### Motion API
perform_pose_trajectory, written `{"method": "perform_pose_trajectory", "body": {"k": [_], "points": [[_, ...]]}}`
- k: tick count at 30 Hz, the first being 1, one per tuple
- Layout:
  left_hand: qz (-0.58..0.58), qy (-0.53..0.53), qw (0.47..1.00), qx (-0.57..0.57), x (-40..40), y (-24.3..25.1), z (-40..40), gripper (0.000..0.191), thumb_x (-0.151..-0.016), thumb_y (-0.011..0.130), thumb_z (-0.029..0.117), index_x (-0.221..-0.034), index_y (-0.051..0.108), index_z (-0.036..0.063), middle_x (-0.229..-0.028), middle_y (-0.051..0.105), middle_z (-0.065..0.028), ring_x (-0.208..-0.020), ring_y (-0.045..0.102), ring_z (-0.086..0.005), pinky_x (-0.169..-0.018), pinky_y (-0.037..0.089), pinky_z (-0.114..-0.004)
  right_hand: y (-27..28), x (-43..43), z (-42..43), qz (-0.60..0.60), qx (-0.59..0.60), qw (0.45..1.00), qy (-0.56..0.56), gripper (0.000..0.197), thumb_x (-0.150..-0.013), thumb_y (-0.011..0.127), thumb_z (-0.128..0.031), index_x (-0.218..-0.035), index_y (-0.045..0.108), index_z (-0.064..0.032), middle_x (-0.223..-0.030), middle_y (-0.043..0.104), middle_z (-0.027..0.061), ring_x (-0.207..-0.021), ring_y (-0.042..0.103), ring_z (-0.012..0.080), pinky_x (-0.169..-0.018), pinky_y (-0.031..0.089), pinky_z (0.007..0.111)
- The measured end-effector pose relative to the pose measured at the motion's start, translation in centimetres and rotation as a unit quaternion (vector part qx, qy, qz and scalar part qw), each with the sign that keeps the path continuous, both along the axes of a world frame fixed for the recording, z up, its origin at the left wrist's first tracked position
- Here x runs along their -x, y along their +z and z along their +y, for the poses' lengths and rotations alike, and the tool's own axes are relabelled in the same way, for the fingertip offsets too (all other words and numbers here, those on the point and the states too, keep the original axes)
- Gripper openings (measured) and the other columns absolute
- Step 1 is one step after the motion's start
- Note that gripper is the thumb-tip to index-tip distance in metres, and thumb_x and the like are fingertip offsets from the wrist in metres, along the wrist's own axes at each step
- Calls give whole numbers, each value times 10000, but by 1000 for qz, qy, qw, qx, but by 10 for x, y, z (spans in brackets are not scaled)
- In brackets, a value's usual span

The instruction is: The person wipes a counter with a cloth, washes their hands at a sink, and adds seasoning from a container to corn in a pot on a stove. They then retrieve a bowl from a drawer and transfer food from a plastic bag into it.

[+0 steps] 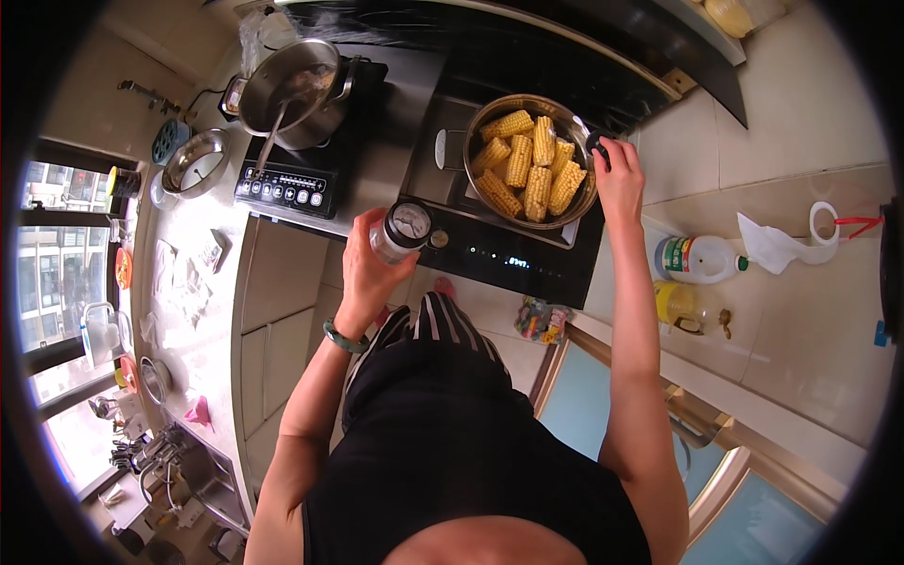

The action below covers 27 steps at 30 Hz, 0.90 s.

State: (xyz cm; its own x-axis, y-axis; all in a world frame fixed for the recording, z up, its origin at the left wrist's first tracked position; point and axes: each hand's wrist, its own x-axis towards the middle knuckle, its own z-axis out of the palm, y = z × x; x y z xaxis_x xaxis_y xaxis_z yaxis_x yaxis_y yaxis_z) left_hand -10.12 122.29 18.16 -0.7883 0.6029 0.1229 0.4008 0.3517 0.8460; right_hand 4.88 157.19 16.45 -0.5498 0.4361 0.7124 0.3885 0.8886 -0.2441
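My left hand is shut around a clear jar with a black rim, in front of the cooktop; whitish contents show at its top. My right hand pinches a black cap or knob at the right rim of a steel pot. A small pale spoon points from the black piece over the pot; I cannot tell whether they are joined. Several pieces of corn on the cob fill the pot, which stands on a black built-in cooktop with a lit display.
A tall steel pot with dark liquid and a ladle stands on an induction hob at left. A steel basin sits beyond it. At right stand a white jug and a yellow-labelled oil bottle.
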Motion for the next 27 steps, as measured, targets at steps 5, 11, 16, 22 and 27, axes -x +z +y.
{"method": "perform_pose_trajectory", "body": {"k": [5, 11, 16, 22, 27], "points": [[-8, 4, 1000, -8, 3, -2, -9, 659, -599, 777, 113, -1175, 461, 49, -1045, 581, -142, -1005, 554, -327, -858, 456, -386, 24, -5, -18, 33, 174, 984, 32, 161, -779, 709, -66, -931, 662, -40, -877, 630, 69, -649, 626, 184, -593, 512, 290], [36, 31, 999, 20, 8, 3, -35, 645, -618, 754, 86, -1194, 467, 36, -1087, 587, -153, -1015, 596, -280, -861, 488, -350, 110, 30, -124, 25, 459, 835, 301, 312, -765, 714, -3, -1036, 560, 0, -896, 651, 74, -791, 654, 128, -669, 533, 239], [75, 66, 995, -10, 3, 10, -63, 647, -564, 767, 79, -1156, 506, 56, -1049, 577, -147, -995, 560, -318, -857, 464, -376, 134, 80, -204, -201, 300, 845, 395, 309, -723, 749, -73, -945, 536, -41, -814, 608, 84, -682, 623, 252, -594, 493, 335], [30, 123, 990, -57, 7, 10, -127, 629, -574, 770, 102, -1139, 501, 45, -1084, 572, -135, -1051, 523, -320, -912, 430, -393, 134, 134, -296, -276, 128, 831, 465, 332, -687, 775, -183, -841, 514, -48, -770, 599, 91, -713, 621, 290, -601, 508, 381], [-15, 180, 978, -107, 28, -6, -189, 614, -602, 771, 100, -1152, 503, 54, -1073, 573, -135, -998, 570, -292, -850, 470, -374, 126, 182, -360, -284, 115, 806, 506, 412, -698, 768, -336, -901, 531, -66, -788, 613, 104, -696, 635, 304, -587, 514, 387]]}}
